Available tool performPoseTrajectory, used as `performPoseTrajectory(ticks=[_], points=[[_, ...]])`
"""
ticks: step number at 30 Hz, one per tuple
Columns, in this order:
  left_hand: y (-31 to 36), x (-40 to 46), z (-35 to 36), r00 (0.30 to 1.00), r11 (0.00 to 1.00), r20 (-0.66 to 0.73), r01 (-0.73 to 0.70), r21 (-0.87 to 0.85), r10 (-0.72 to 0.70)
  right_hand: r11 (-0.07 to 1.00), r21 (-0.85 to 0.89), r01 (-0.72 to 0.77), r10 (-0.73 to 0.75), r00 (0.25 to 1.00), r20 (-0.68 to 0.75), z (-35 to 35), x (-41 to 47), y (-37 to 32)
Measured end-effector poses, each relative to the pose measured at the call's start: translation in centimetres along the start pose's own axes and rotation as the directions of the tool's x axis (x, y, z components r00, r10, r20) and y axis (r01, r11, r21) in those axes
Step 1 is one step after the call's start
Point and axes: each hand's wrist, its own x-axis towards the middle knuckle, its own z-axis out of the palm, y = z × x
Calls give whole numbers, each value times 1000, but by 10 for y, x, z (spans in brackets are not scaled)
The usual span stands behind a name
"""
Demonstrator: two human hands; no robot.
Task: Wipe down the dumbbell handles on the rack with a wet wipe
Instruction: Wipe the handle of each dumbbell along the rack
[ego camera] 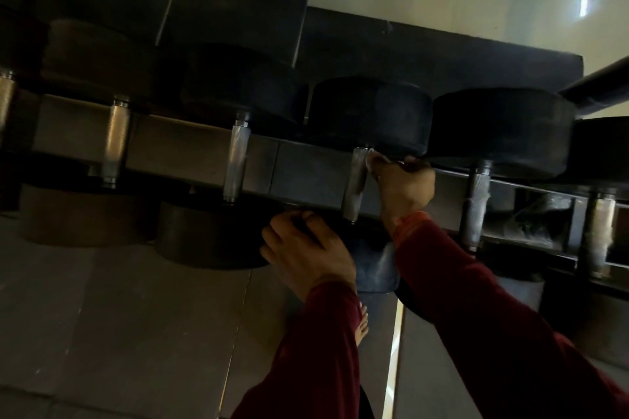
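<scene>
Several black dumbbells lie side by side on a low rack (306, 170), their metal handles pointing towards me. My right hand (405, 187) pinches a white wet wipe (372, 158) against the top right side of one metal handle (355, 180), just under its far black head (371, 112). My left hand (303, 248) grips the near black head (374, 269) of that same dumbbell, fingers curled over its edge. Both arms wear dark red sleeves.
Other knurled handles stand to the left (236, 160) (115, 139) and to the right (476, 204). A dark tube (595, 85) crosses at the upper right. Grey floor tiles (136, 333) spread below, with a bare foot (362, 325) beside my left sleeve.
</scene>
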Motion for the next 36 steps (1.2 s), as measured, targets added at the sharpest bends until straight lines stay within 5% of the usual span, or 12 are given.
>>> performPoseTrajectory(ticks=[4, 7, 9, 12, 17, 20, 23, 26, 29, 36], points=[[1, 0, 0, 1000, 1000, -2, -12, 12, 12, 933, 272, -236, 226, 972, 68, 10, 7, -4], [1, 0, 1, 1000, 1000, -23, -16, 8, 16, 932, 260, -252, 238, 967, 87, 9, 10, -3], [2, -1, 1, 1000, 1000, -15, -10, 7, 10, 969, 199, -147, 144, 989, 26, 4, 3, -3], [1, -1, 0, 1000, 1000, -8, -8, 8, 9, 984, -137, 117, -124, 991, -41, -4, -15, -7], [3, -1, 0, 1000, 1000, -14, -10, 14, 10, 902, -263, 343, -328, 939, 102, -17, -20, -4], [3, 0, 0, 1000, 1000, -14, -12, 2, 12, 634, -319, 704, -598, 708, 376, -32, -17, 13], [4, 0, 0, 1000, 1000, -17, -11, 1, 11, 331, -268, 905, -704, 426, 568, -36, -9, 17], [4, -1, 0, 999, 1000, -31, -18, -8, 18, -45, -318, 947, -722, 190, 665, -33, 0, 9], [4, -1, -1, 1000, 1000, -31, -5, -15, 4, -263, -267, 927, -672, 22, 740, -28, 3, 4], [2, 1, 1, 999, 1000, -36, -11, -12, 11, -477, -288, 830, -437, 61, 898, -1, 7, 0]])
